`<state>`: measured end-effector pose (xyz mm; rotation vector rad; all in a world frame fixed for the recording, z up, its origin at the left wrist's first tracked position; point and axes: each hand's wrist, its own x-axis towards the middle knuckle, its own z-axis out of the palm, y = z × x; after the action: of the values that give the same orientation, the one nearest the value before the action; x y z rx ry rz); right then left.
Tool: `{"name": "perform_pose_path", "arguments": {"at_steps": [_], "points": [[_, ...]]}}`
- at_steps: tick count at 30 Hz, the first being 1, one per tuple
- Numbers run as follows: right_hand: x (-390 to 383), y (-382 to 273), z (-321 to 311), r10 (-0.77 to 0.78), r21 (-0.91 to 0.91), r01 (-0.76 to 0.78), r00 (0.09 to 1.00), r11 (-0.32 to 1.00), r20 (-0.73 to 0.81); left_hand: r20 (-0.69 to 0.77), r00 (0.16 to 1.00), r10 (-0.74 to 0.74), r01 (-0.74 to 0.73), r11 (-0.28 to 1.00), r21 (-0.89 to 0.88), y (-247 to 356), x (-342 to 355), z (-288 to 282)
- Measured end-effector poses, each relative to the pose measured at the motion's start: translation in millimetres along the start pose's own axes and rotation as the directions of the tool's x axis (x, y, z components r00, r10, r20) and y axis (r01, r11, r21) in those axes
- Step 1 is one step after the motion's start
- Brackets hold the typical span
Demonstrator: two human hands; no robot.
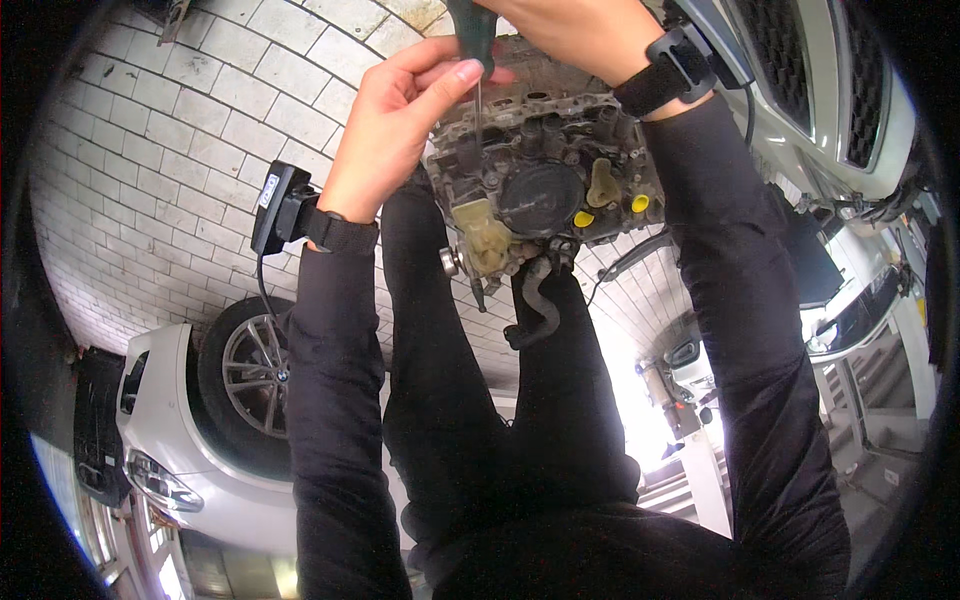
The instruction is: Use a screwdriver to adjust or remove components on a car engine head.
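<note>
A screwdriver with a dark green handle (474,38) stands nearly upright at the top, its thin metal shaft pointing down at the engine (540,196). Thumb and fingers of my left hand (410,92) close around the lower handle, just above the shaft. My right hand (570,30) reaches the handle's upper end; its fingers lie beyond the upper edge. The dirty engine has a round black cover (541,197), a beige plastic part (484,238) and two yellow caps, one of them a cap (640,204) at its right. Where the shaft's tip meets the engine is hard to make out.
A bent black hose (541,305) hangs off the engine's near side, between my legs. White floor tiles (235,95) surround it. A white car (210,430) with a wheel (258,365) is at lower left; a light-coloured car front (840,90) is at upper right.
</note>
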<state>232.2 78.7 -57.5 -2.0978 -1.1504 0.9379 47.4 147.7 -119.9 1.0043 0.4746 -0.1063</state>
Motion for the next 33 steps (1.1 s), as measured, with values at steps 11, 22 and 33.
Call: {"name": "perform_pose_path", "arguments": {"at_steps": [11, 22, 33], "points": [[3.5, 27.1, 18.7, -0.29, -0.244, 0.302, 0.953, 0.922, 0.084, -0.008, 0.999, -0.051, 0.05, 0.995, -0.09, -18.7, 2.3, 0.3], [3.3, 35.8, 23.6, -0.47, -0.399, 0.457, 0.88, 0.795, 0.072, -0.046, 0.997, -0.066, 0.061, 0.994, -0.094, -21.0, 0.9, 2.6], [1.0, 35.9, 20.7, -0.253, -0.209, 0.249, 0.967, 0.946, 0.007, -0.091, 0.995, -0.049, 0.043, 0.997, -0.063, -22.1, 4.6, 9.3]]}}
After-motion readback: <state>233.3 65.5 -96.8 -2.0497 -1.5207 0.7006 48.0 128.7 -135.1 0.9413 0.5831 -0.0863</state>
